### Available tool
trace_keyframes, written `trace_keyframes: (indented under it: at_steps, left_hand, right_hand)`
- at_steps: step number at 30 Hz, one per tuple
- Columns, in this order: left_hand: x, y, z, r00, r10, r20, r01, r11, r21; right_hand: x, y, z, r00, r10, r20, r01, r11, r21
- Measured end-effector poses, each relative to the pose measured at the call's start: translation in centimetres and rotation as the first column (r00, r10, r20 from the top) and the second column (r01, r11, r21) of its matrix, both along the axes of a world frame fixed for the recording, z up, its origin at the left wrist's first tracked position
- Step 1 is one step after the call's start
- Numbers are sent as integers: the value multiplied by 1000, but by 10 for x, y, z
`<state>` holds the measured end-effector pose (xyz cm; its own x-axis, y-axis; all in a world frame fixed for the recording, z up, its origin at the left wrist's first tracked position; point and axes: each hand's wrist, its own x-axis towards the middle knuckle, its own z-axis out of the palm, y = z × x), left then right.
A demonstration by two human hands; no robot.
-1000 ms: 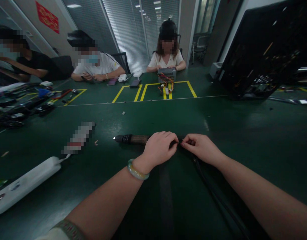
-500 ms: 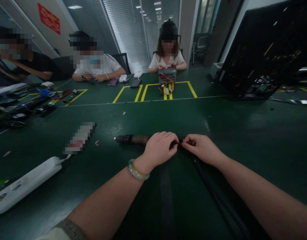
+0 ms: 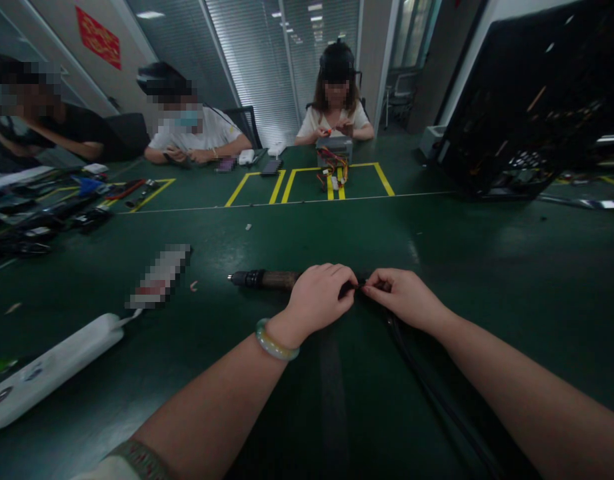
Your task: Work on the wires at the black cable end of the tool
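The left hand [image 3: 319,297] lies over the rear of a dark cylindrical tool [image 3: 279,280], its fingers curled around it with a small gap between thumb and index tip. Facing it, the right hand [image 3: 409,293] has thumb and forefinger pinched together on a small dark piece [image 3: 361,284] at the tool's tail, too small to make out exactly. The tool rests on the green counter [image 3: 511,287], its metal tip pointing to 9 o'clock from the fingers. A black cable [image 3: 421,377] runs from beneath the right hand toward 5 o'clock. At 8 o'clock, a bracelet [image 3: 275,343] circles the left wrist. Farther off at 9 o'clock lies a blurred-out item [image 3: 159,277], with a white power strip [image 3: 61,363] between 8 and 9. Between 9 and 10 sits a jumble of parts [image 3: 71,207]. At 12 o'clock, a co-worker [image 3: 334,123] sits behind a grey box [image 3: 334,142] with coloured wires; a large black case [image 3: 501,107] stands between 1 and 2.
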<state>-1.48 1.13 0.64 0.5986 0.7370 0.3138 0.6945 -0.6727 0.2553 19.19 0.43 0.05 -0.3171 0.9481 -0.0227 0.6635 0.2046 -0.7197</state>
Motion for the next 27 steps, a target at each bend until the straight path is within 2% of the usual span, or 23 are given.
trace_keyframes:
  at_steps: [27]
  left_hand:
    - [0, 0, 0, 1000, 3, -5, -3, 1000, 11]
  right_hand:
    - [-2, -2, 5, 1000, 2, 0, -2, 1000, -11]
